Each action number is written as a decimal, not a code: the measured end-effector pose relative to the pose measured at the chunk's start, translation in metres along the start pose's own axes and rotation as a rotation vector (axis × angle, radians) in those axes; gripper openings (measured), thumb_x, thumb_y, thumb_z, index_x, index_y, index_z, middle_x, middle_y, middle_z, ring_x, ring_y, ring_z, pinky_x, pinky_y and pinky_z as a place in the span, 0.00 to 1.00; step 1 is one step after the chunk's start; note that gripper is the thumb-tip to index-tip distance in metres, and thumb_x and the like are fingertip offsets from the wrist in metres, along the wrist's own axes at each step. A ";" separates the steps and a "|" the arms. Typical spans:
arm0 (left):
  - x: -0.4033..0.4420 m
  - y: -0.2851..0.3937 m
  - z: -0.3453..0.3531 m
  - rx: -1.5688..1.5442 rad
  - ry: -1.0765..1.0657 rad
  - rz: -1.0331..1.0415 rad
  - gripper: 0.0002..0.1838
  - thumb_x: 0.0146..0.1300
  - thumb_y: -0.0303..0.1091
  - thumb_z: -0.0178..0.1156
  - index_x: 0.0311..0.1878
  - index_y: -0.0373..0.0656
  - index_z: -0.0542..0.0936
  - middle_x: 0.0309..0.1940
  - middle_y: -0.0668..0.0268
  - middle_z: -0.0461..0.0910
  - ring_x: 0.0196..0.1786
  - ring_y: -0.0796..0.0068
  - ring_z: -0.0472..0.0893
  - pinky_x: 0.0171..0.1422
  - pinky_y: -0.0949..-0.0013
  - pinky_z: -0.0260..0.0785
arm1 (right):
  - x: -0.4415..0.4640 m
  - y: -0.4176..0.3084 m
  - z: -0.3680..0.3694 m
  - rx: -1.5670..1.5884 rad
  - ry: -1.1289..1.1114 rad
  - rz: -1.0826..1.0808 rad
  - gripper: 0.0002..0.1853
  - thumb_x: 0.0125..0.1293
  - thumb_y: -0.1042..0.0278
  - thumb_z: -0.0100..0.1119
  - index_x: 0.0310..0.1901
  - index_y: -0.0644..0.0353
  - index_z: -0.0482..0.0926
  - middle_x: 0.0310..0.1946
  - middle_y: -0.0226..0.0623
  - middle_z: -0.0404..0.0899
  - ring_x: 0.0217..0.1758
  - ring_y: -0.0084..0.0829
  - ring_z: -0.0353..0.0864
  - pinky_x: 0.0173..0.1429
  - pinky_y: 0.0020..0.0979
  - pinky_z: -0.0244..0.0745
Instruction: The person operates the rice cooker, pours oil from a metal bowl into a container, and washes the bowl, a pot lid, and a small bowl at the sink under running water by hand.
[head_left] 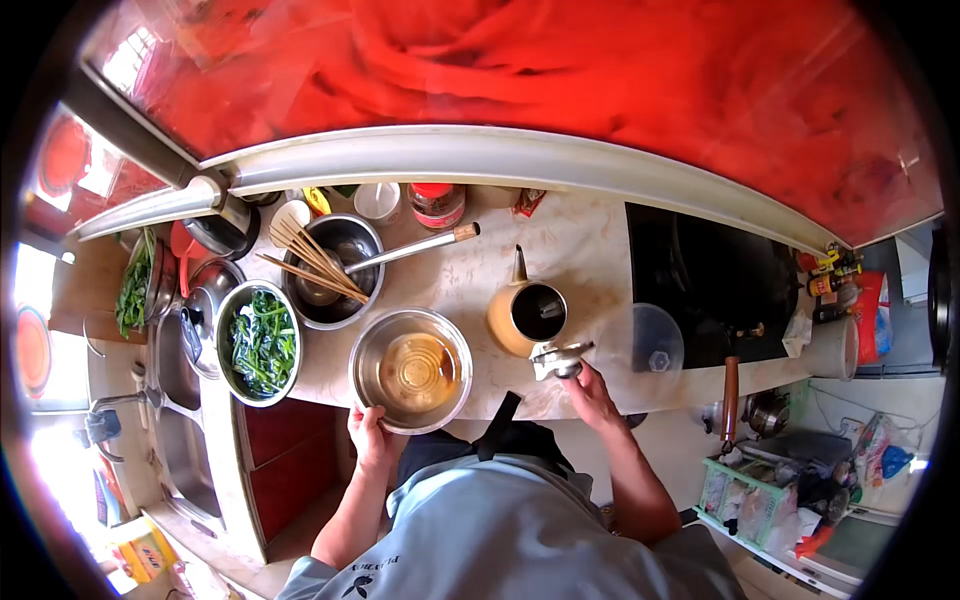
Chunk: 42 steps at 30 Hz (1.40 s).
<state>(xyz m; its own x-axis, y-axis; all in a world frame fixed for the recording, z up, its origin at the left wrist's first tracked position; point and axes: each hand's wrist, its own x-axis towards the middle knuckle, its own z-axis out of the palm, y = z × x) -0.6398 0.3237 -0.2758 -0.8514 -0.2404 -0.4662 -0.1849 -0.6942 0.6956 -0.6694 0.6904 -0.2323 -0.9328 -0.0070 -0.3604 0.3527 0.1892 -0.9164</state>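
Note:
My left hand [370, 432] is closed on the near rim of a steel bowl [360, 385], its thumb over the edge. A shallow layer of yellowish-brown liquid [415, 370] covers the bowl's bottom, where ring marks show through. In my right hand [590, 393] is a shiny metal lid [562, 360], held above the counter's front edge. Just beyond the lid stands a tan pot [503, 318] with a spout at its back; its top is uncovered and the inside looks dark.
Left of the bowl sit a bowl of leafy greens [262, 342] and a steel pot [372, 240] holding a ladle and chopsticks. A clear plastic lid [655, 340] lies to the right, before the black cooktop [715, 280]. The sink [190, 450] is at far left.

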 end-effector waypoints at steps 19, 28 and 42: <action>0.006 0.013 -0.006 0.021 -0.093 0.099 0.15 0.56 0.15 0.50 0.45 0.35 0.79 0.41 0.62 0.84 0.41 0.74 0.82 0.51 0.72 0.75 | 0.098 0.025 0.017 0.185 0.537 0.010 0.16 0.63 0.60 0.57 0.39 0.68 0.79 0.30 0.37 0.80 0.34 0.29 0.78 0.41 0.35 0.73; 0.014 -0.012 -0.012 0.072 -0.039 0.075 0.13 0.56 0.16 0.53 0.44 0.35 0.79 0.39 0.64 0.84 0.38 0.76 0.81 0.47 0.74 0.74 | 0.228 0.015 -0.048 0.137 0.702 -0.186 0.15 0.63 0.62 0.58 0.43 0.66 0.80 0.28 0.34 0.78 0.30 0.25 0.74 0.36 0.31 0.70; 0.080 -0.036 0.002 0.216 -0.169 0.003 0.05 0.67 0.28 0.60 0.34 0.44 0.75 0.28 0.70 0.80 0.26 0.84 0.76 0.30 0.76 0.73 | 0.020 0.004 -0.079 -1.329 0.644 0.208 0.26 0.63 0.50 0.61 0.57 0.58 0.75 0.55 0.48 0.72 0.60 0.51 0.70 0.64 0.47 0.68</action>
<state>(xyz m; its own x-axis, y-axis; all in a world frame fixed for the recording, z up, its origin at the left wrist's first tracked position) -0.7022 0.3307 -0.3369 -0.9185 -0.1126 -0.3791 -0.2678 -0.5282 0.8058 -0.6923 0.7686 -0.2295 -0.8724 0.4888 -0.0006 0.4867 0.8687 0.0926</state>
